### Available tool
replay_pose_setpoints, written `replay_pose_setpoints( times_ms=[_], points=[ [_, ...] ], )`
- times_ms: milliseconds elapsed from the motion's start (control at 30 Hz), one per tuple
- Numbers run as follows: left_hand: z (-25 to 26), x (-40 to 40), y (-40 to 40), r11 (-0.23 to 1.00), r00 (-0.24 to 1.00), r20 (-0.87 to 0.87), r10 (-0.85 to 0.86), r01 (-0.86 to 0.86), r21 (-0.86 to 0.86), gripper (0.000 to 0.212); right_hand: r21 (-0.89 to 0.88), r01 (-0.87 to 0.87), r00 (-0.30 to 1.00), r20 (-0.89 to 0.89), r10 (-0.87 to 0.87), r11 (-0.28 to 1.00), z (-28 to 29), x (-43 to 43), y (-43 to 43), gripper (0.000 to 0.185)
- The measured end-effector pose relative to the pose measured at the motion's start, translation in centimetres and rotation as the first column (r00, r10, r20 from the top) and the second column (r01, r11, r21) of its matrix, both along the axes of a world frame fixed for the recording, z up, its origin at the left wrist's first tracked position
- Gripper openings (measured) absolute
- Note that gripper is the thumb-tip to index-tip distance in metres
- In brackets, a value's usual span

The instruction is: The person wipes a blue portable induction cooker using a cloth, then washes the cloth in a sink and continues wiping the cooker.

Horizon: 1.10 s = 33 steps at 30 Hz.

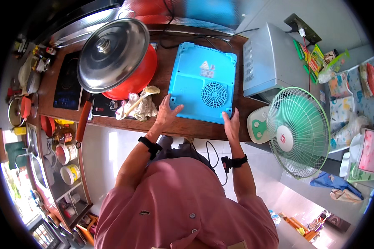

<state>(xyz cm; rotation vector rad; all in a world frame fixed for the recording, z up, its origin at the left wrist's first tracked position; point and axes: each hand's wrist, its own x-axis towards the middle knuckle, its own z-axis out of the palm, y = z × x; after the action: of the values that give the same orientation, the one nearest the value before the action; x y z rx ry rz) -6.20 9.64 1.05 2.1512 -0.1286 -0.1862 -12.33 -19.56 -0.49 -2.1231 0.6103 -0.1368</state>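
A blue induction cooker [190, 90] lies upside down on the dark wooden counter [162, 74], its round vent grille and label facing up. My left hand [167, 112] holds its near left corner, with the fingers along the side edge and the thumb over the underside. At the near right corner, my right hand [232, 123] has its thumb against the corner foot and its fingers down the outer side. The fingertips of both hands are partly hidden.
Left of the cooker, a red pot [137, 74] with a steel lid [112, 56] stands beside a crumpled cloth [143, 109] and a wooden-handled brush [140, 99]. A black cooktop [68, 81] is farther left. On the right are a silver microwave [261, 59] and a green fan [296, 133]. Black cables [202, 36] run behind.
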Motion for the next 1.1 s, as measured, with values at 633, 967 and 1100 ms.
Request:
replay_pose_setpoints(
  times_ms=[633,967,1100],
  points=[
    [-1.6,0.4,-0.7,0.981,0.97,-0.153,0.189,-0.178,0.081,0.083,-0.304,-0.122,0.969,-0.241,0.047,0.945,2.3,0.0,2.6,0.052],
    [-0.1,-0.4,-0.6,0.969,0.957,-0.196,0.215,-0.184,0.164,0.082,-0.351,-0.158,0.954,-0.295,0.051,0.923,2.9,-1.3,2.8,0.055],
    [0.2,-1.8,-0.7,0.959,0.969,-0.116,0.22,-0.193,0.209,0.081,-0.367,-0.162,0.971,-0.222,0.083,0.916,2.9,-2.6,2.5,0.056]
  ],
)
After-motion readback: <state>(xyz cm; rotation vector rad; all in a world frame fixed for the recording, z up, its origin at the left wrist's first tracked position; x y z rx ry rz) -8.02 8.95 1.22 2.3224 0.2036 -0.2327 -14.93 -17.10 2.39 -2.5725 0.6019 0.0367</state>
